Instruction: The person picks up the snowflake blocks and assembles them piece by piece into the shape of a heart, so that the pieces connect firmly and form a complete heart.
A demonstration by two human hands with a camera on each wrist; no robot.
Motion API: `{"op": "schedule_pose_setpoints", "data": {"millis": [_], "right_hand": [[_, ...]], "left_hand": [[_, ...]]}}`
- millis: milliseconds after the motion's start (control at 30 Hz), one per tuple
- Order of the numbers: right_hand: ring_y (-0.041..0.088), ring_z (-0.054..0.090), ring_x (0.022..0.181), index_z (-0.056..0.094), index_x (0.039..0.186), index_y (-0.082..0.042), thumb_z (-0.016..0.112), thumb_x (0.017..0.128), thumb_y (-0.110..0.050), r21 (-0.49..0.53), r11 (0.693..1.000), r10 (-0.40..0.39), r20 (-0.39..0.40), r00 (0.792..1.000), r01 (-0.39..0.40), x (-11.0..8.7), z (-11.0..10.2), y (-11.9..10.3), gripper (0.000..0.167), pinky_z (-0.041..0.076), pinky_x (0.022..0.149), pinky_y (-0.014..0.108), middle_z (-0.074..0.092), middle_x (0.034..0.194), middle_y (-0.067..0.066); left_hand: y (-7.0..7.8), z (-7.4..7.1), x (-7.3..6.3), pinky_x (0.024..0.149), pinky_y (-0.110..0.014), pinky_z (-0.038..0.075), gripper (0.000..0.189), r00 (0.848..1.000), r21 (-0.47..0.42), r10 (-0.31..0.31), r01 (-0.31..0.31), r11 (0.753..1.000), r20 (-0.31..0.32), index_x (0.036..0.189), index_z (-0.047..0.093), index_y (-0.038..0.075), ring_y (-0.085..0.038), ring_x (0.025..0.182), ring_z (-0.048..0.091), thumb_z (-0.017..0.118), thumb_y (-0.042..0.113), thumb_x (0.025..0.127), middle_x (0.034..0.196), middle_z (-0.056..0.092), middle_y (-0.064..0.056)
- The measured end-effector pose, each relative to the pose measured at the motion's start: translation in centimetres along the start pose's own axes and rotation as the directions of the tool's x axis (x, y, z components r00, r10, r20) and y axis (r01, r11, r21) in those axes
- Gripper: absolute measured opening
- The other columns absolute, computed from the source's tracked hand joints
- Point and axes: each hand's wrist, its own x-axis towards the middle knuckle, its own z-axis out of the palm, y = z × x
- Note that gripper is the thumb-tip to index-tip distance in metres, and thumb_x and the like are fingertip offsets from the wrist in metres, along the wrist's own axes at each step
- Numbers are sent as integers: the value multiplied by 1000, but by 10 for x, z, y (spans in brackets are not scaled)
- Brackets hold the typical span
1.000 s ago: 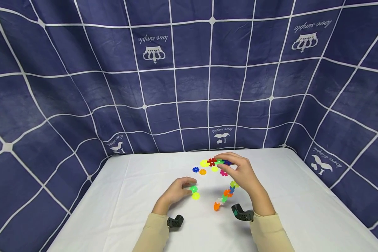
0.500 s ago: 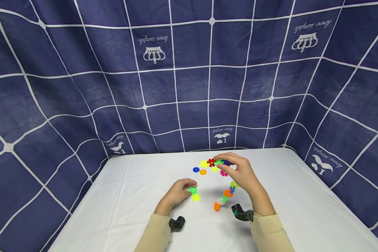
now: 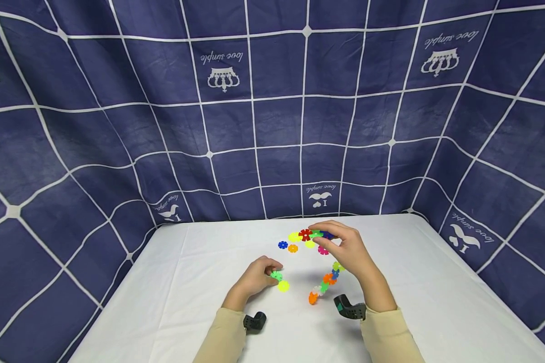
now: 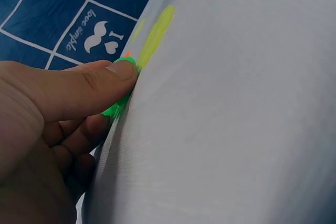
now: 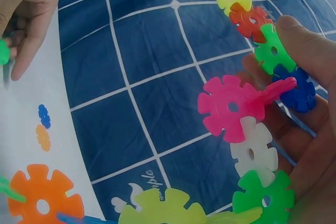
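Observation:
Between the thumb and fingers of my left hand [image 3: 256, 277] is a green snowflake disc [image 3: 276, 276], its edge showing under the thumb in the left wrist view. A yellow disc [image 3: 283, 286] lies just beside that thumb on the cloth. My right hand [image 3: 346, 246] is raised and grips a chain of interlocked snowflake discs by a green disc [image 5: 274, 50]. From there the chain runs through a red disc [image 3: 306, 235] to a yellow end disc [image 3: 294, 236]. Other linked discs, among them a pink disc [image 5: 231, 107] and a white disc [image 5: 254, 151], hang below, down to an orange end disc [image 3: 313, 298].
A loose blue disc [image 3: 283, 245] and a loose orange disc [image 3: 292, 248] lie beyond the left hand on the white tablecloth [image 3: 200, 282]. A blue checked curtain [image 3: 272, 121] closes off the back and sides of the table.
My left fingers have closed on the green disc, which has shifted slightly left and toward me, away from the yellow disc. The right hand and its chain have stayed nearly still.

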Motion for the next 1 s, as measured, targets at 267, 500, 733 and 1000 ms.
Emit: {"op": "schedule_pose_setpoints", "data": {"millis": [267,500,733,1000], "right_hand": [[11,69,100,74,114,-18,77,88,-12,2,1000,-17,-5,1000,17,0,0,1,27,58,83,25,74,111,-3],[11,69,100,75,113,-17,77,86,-7,8,1000,-26,-5,1000,26,0,0,1,29,59,82,27,74,111,-3],[11,69,100,75,113,-17,77,85,-6,1,1000,-27,-7,1000,27,0,1,1,30,59,82,27,75,110,-3],[11,69,99,75,113,-16,77,86,-8,2,1000,-24,-4,1000,24,0,0,1,28,59,82,27,75,110,-2]], "left_hand": [[1,-9,0,65,-22,45,16,997,-125,-40,31,992,-72,95,75,9,-13,74,52,79,2,81,80,57,2],[16,-17,1,64,-24,56,18,984,-353,-123,70,933,-130,99,71,1,-11,70,59,77,8,85,80,62,-1],[42,-26,-2,73,-39,63,16,991,-626,-80,-5,780,-108,102,60,-3,-16,68,69,68,9,94,88,74,-9],[65,-36,-9,64,-39,63,22,988,-679,7,-110,726,-152,116,59,4,-15,58,64,65,8,96,81,75,-4]]}}
